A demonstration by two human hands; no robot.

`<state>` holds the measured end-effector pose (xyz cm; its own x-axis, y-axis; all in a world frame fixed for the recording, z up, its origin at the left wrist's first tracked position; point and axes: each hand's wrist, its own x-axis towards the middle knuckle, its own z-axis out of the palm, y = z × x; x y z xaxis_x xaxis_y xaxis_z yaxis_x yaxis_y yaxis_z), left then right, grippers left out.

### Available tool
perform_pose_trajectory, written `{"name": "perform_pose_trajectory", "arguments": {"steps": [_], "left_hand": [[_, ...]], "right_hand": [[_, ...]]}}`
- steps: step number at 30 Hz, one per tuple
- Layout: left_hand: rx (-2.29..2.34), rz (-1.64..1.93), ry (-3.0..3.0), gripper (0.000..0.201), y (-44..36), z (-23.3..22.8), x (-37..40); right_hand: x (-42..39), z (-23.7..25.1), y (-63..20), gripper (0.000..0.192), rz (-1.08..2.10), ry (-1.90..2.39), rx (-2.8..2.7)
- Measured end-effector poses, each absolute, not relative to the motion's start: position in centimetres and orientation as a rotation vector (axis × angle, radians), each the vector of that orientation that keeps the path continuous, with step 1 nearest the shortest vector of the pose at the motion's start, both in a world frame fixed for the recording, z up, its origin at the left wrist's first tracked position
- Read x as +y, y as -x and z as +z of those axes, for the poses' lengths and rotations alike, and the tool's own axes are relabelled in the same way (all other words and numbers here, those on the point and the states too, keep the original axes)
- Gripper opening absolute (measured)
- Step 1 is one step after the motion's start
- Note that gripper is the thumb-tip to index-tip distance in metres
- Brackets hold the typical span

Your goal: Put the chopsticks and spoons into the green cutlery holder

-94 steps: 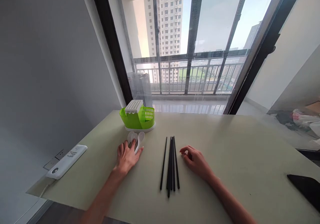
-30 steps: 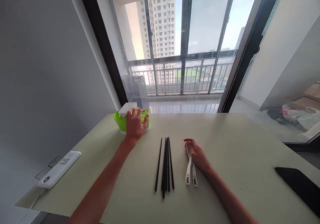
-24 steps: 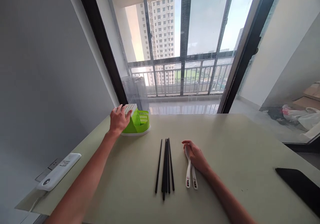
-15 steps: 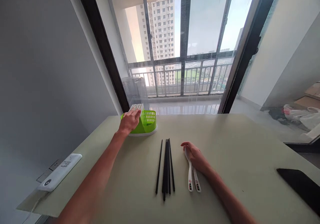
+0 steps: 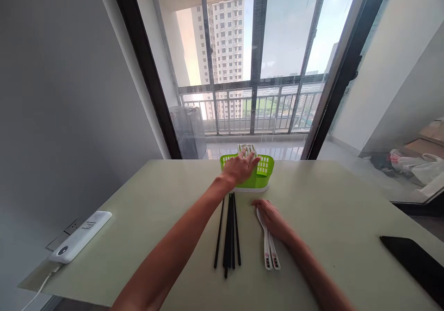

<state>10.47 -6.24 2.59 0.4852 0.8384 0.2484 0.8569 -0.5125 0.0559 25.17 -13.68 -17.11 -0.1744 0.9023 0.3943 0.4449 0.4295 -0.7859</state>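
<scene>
Left hand (image 5: 240,168) spread flat against the green cutlery holder (image 5: 258,174) at the desk's (image 5: 156,218) far middle edge; right hand (image 5: 272,217) loosely open, resting on two white spoons (image 5: 269,254); black chopsticks (image 5: 229,232) just beside, between the arms

Daylight pours through the tall black-framed glass balcony window (image 5: 256,57) ahead of me, bright and slightly washed out in the sky. Left of that window the grey wall falls dim. Straight lines bow toward the edges, and my forearms near the bottom look soft.
</scene>
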Motion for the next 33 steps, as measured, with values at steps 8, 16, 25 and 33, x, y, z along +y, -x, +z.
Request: {"name": "perform_pose_trajectory", "arguments": {"steps": [8, 16, 25, 33], "left_hand": [[-1.419, -0.531, 2.566, 0.061, -10.3, 1.4, -7.8], [-1.555, -1.318, 2.242, 0.042, -1.5, -5.0, -7.6], [-1.980, -1.428, 2.235, 0.036, 9.2, -12.6, -7.6], [-2.043, -1.400, 2.313, 0.036, 10.9, -12.6, -8.6]], "right_hand": [[-13.6, -17.0, -25.2, 0.034, 0.647, 1.145, -1.792], [-13.8, -16.5, -25.3, 0.036, 0.655, 1.132, -1.796], [-14.1, -15.8, -25.6, 0.032, 0.648, 1.161, -1.807], [-14.6, -10.9, -24.6, 0.030, 0.540, 1.269, -1.791]]}}
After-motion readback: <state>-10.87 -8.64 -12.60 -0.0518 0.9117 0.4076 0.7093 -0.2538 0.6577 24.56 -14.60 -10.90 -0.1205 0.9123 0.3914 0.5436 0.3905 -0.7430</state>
